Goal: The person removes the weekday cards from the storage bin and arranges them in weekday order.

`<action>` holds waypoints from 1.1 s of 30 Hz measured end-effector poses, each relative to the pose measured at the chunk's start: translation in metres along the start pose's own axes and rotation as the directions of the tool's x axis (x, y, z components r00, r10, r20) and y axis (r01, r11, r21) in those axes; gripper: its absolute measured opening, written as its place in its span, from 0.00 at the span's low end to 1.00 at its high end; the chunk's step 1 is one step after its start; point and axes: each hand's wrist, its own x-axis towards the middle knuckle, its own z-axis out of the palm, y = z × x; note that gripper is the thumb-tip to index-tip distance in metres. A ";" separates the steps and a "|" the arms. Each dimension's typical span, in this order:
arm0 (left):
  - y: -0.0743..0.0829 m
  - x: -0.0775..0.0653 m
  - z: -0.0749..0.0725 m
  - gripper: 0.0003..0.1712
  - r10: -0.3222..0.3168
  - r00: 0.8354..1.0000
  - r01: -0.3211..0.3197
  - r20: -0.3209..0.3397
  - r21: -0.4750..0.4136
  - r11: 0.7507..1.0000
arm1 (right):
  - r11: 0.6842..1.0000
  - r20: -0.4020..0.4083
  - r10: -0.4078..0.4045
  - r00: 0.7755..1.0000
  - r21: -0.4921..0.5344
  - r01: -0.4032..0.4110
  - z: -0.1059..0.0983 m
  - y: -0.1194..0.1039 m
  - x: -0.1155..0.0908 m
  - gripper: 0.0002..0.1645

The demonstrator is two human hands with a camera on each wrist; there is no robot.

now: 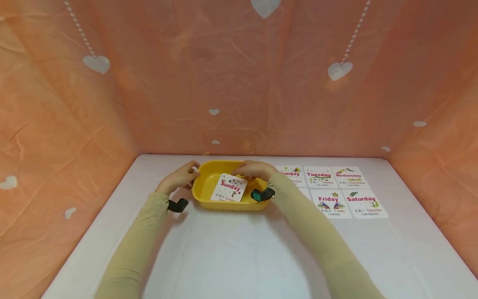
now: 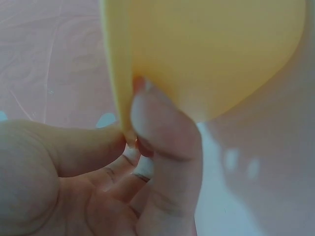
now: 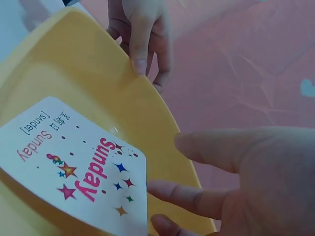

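A yellow plastic basin (image 1: 231, 206) stands near the back of the white table. In it a white card printed "Sunday" (image 1: 228, 192) leans face up. My left hand (image 1: 181, 176) pinches the basin's left rim between thumb and finger, seen close up in the left wrist view. Over the basin's right side reaches my right hand (image 1: 257, 169). In the right wrist view, that hand's thumb is at the rim, and its fairly straight fingers (image 3: 179, 194) extend inside, the index fingertip at the edge of the Sunday card.
Right of the basin, day cards lie in two rows: Monday (image 1: 293, 175), Tuesday (image 1: 319, 177), Wednesday (image 1: 349, 177) behind, Friday (image 1: 330, 203) and Saturday (image 1: 365, 204) in front. My right sleeve (image 1: 317, 232) covers most of another card. Orange cloth (image 1: 194, 91) walls the table's back and sides.
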 end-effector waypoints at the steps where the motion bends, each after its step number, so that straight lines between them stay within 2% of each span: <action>1: 0.000 0.000 0.000 0.19 -0.001 1.000 0.001 0.002 0.000 1.000 | 1.000 0.013 -0.008 1.000 -0.005 0.009 0.000 0.000 -0.002 0.29; 7: 0.001 0.000 0.000 0.19 0.000 1.000 0.000 0.008 -0.008 1.000 | 1.000 0.053 -0.028 0.998 0.006 0.028 -0.002 0.001 -0.009 0.28; 14: 0.000 0.001 0.000 0.18 -0.004 1.000 0.005 0.014 -0.019 1.000 | 0.988 0.094 -0.075 0.993 0.139 0.061 0.000 0.004 -0.010 0.23; 17: 0.000 0.000 -0.001 0.18 0.002 1.000 -0.001 0.018 -0.021 1.000 | 0.986 0.079 -0.091 0.993 0.145 0.079 0.000 0.005 -0.011 0.23; 21: 0.002 0.000 -0.001 0.18 0.009 1.000 -0.008 0.028 -0.025 1.000 | 0.985 0.003 -0.107 0.994 0.139 0.105 -0.002 0.007 -0.015 0.24; 25: 0.002 0.001 -0.001 0.18 0.031 0.999 -0.029 0.036 -0.032 0.999 | 0.979 -0.090 -0.137 0.986 0.137 0.148 -0.012 0.009 -0.022 0.24; 29: 0.000 0.001 -0.003 0.16 0.067 0.996 -0.065 0.054 -0.046 0.997 | 0.966 -0.191 -0.163 0.968 0.167 0.196 -0.026 0.012 -0.031 0.22; 33: 0.000 0.000 -0.004 0.16 0.058 0.997 -0.056 0.046 -0.048 0.997 | 0.942 -0.295 -0.193 0.936 0.210 0.261 -0.040 0.019 -0.042 0.23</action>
